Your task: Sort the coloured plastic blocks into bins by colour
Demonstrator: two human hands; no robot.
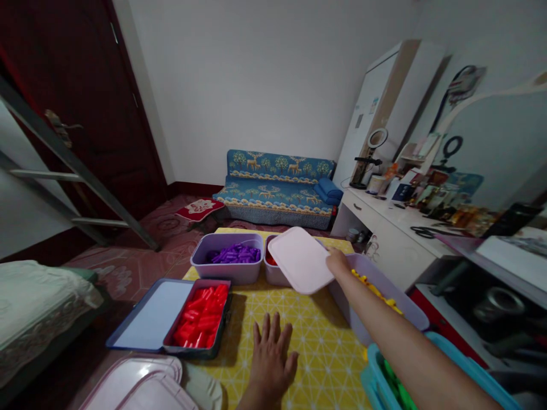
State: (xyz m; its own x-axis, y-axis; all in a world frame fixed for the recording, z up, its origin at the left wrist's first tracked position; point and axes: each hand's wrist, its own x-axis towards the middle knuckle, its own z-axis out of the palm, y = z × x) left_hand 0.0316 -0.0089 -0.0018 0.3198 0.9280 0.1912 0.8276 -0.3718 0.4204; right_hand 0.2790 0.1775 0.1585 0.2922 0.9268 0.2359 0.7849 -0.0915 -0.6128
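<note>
My right hand [339, 263] grips the right edge of a pale pink plastic lid [300, 259], held tilted above the table. Beneath the lid, a lilac bin [276, 277] with red pieces inside is partly covered from view. My left hand [273, 354] is spread with its palm down over the yellow patterned tablecloth [325, 347], holding nothing. To its left, an opened case [224, 319] is full of red plastic pieces [200, 316]. Behind that stands a lilac bin [231, 275] of purple pieces [236, 254]. My right forearm passes over another lilac bin [405, 293] with yellow pieces [376, 289].
Pink lids [141, 378] lie at the front left. At the front right is a turquoise bin [374, 370] with green pieces [395, 384]. Beyond the table are a blue sofa [273, 191] and a low red-topped stool [199, 209]. A cluttered white dresser [393, 228] stands to the right.
</note>
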